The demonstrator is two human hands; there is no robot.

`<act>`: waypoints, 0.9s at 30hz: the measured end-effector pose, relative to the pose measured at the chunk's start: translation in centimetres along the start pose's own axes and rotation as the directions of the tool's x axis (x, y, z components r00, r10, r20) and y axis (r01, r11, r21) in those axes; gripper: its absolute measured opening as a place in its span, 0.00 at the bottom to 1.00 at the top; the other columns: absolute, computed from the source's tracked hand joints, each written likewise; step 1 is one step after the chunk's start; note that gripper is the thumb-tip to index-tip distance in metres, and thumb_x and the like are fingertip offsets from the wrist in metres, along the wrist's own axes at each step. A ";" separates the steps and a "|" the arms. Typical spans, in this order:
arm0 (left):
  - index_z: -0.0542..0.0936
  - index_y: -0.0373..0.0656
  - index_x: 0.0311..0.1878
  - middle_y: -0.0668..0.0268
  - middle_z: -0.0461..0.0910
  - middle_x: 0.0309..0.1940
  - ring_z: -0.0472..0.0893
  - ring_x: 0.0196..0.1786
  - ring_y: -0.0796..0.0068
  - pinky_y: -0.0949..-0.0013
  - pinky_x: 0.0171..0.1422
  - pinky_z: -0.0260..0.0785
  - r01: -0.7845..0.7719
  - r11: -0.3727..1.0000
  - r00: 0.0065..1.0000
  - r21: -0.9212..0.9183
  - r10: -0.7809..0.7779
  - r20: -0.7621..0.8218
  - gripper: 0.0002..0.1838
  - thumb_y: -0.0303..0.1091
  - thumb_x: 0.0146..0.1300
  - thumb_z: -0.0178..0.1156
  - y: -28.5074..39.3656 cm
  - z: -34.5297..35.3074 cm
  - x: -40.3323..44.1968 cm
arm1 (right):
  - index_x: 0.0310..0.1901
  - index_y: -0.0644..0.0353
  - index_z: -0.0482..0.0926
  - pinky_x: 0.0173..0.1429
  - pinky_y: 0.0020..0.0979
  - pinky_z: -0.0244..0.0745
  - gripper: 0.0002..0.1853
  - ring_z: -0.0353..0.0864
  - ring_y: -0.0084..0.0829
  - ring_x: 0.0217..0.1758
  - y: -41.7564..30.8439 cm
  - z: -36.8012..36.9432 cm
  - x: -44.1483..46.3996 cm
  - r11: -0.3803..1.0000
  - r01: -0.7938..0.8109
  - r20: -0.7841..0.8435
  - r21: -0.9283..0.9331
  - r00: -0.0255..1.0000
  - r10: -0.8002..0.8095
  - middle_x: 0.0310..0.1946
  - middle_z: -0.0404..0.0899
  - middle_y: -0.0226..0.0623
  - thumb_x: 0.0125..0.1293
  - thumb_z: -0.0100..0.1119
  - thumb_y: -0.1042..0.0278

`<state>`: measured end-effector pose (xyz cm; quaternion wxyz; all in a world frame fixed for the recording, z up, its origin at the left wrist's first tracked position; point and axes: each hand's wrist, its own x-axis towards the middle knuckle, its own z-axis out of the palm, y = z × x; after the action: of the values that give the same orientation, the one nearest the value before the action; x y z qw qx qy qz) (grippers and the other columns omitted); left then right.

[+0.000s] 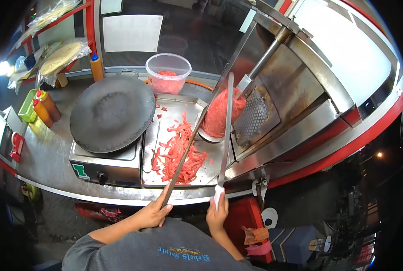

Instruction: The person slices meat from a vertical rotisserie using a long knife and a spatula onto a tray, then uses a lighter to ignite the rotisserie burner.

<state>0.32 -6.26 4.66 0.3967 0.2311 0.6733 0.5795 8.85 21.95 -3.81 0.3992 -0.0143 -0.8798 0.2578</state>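
Observation:
My right hand [217,213] is closed around the white handle of a long knife [227,140]. The blade reaches up along the right side of a red meat stack [219,113] on a vertical spit. In my closed left hand [155,211] is a long, narrow dark metal bar [183,158]; its exact kind is unclear. The bar slants up to the left side of the stack, passing over sliced red meat [176,156]. These slices lie heaped in a shallow metal tray [165,101]. A round plate under the stack is partly hidden.
A metal grill [273,104] stands behind the spit. Left of the tray, a round black griddle [113,113] rests on a burner [106,167]. Behind are a clear tub [169,72] with red meat and a sauce bottle [96,67]. Bagged tortillas [63,58] sit on a shelf.

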 end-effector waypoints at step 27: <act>0.21 0.56 0.88 0.68 0.67 0.22 0.75 0.18 0.73 0.64 0.26 0.76 -0.149 0.986 0.987 -0.074 0.143 -0.078 0.45 0.49 0.90 0.43 2.7 1.3 6.8 | 0.80 0.65 0.69 0.55 0.44 0.81 0.32 0.85 0.54 0.50 -1.6 -3.3 -3.8 0.985 -0.173 0.200 -0.018 0.964 0.173 0.51 0.82 0.57 0.76 0.64 0.76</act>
<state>-3.00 0.35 5.39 0.3375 0.2430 0.6448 0.6414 14.05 21.09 -3.88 0.2845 -0.0653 -0.9110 0.2915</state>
